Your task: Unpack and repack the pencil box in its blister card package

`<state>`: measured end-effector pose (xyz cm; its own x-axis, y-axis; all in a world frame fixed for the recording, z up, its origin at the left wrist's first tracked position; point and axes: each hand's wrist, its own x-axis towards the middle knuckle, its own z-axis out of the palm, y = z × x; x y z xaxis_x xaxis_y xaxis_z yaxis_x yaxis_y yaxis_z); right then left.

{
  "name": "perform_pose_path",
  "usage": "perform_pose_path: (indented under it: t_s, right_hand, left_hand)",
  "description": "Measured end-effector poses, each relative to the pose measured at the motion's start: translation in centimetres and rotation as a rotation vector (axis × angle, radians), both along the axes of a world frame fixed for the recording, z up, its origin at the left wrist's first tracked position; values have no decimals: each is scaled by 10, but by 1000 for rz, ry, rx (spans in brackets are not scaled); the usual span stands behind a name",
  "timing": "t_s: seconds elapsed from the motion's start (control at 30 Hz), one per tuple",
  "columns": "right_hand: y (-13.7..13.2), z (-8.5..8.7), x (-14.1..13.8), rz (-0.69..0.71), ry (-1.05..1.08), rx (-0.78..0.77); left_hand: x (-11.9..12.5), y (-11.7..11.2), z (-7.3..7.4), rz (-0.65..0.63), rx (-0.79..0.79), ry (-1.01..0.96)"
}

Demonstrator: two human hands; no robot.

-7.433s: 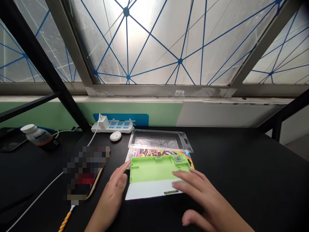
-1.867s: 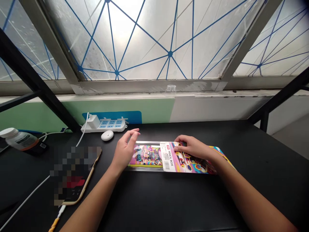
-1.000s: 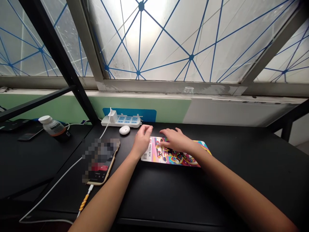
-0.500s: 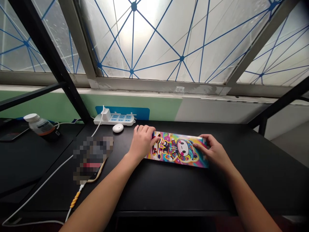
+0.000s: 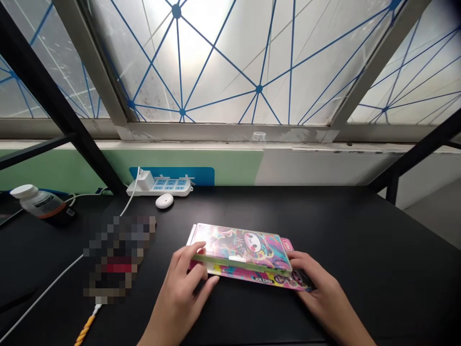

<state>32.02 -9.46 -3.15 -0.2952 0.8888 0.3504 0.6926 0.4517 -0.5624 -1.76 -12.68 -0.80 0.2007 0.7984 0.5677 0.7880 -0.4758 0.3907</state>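
Observation:
A shiny printed pencil box (image 5: 236, 242) with a cartoon figure on its lid and a green side lies on top of a colourful cardboard box (image 5: 252, 278) lettered as a pencil box. My left hand (image 5: 183, 281) has its fingers bent over the near left end of the pencil box, its thumb by the cardboard's front edge. At the right end, my right hand (image 5: 320, 288) grips the cardboard box between thumb and fingers. Part of the cardboard is hidden beneath the pencil box.
A blurred-out phone-like object (image 5: 120, 259) with a white cable lies to the left. Behind it are a white round case (image 5: 164, 201) and a power strip (image 5: 173, 187). A white-capped bottle (image 5: 43, 204) stands far left. Black frame bars (image 5: 61, 115) rise at both sides.
The pencil box now shows on top of the cardboard box, which was alone before. Both hands have come nearer to me, and the left moved from the far left corner to the near left end.

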Motion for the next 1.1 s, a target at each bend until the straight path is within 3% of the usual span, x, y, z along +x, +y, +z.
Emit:
perform_pose_path:
  t_s: [0.1,0.23,0.37,0.57,0.7,0.87,0.97,1.1]
  right_hand:
    - [9,3,-4,9,-123,-134]
    - [15,3,-3,-16,-184,-142]
    - [18,-6,1,-115,-180,-83]
    - [20,-14,-19,-165,-188,-72]
    - [19,-7,-39,-170,1,-103]
    - [23,5,-57,-236,527,-15]
    - [21,7,-59,-221,754,5]
    - [15,7,-51,-272,852,61]
  left_hand:
    - [-7,-8,-11,89,-94,-133]
    - [-10,6,-21,321,-295,-174]
    - [-7,13,-29,311,-388,-73]
    - [-13,6,-24,313,-439,-214]
    - [-14,6,-21,325,-369,-405]
    - [-11,-1,-18,325,-243,-612]
    - [-12,-5,-15,312,-273,-750]
    - [-13,-8,-7,289,-323,-930]
